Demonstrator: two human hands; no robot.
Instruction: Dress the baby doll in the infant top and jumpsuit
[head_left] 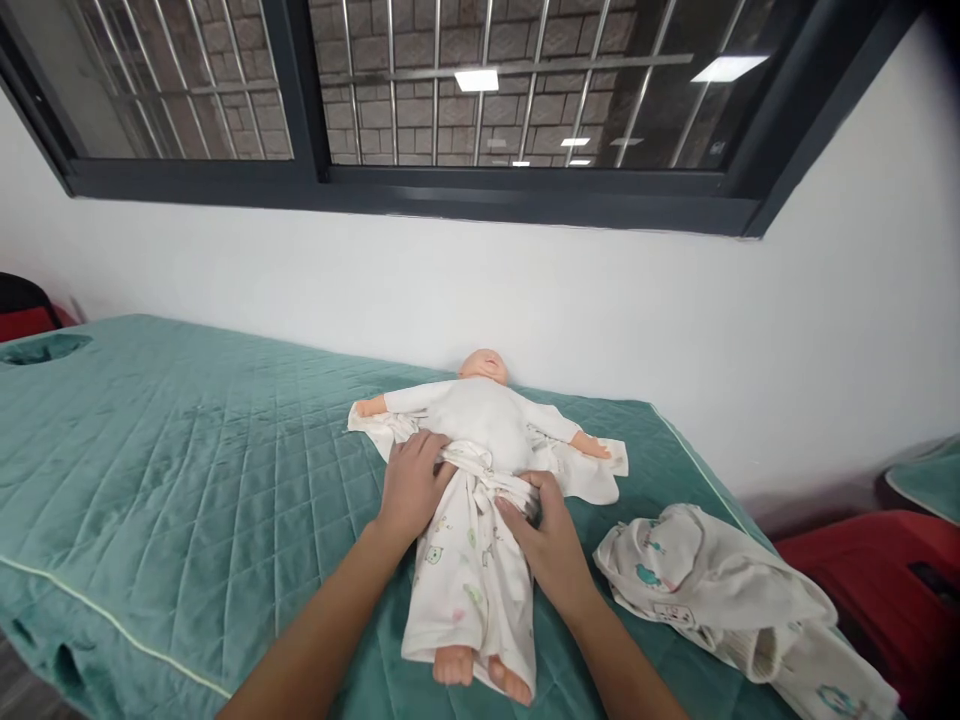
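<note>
A baby doll (487,420) lies on its back, head toward the wall, arms spread and feet toward me. It wears a white top and printed baby pants (461,580), with the waistband bunched at its belly. My left hand (416,480) is closed at the left side of that waistband, its fingertips partly hidden in the folds. On the opposite side my right hand (551,545) pinches the waistband between thumb and fingers. Open white cloth (581,480) is spread beneath the doll's torso and arms.
A green quilted bed cover (225,480) lies under everything. To the right is a crumpled printed baby garment (720,580). Red chairs (877,580) stand past the bed's right edge. A white wall (360,280) with a dark-framed window (525,195) closes off the far side.
</note>
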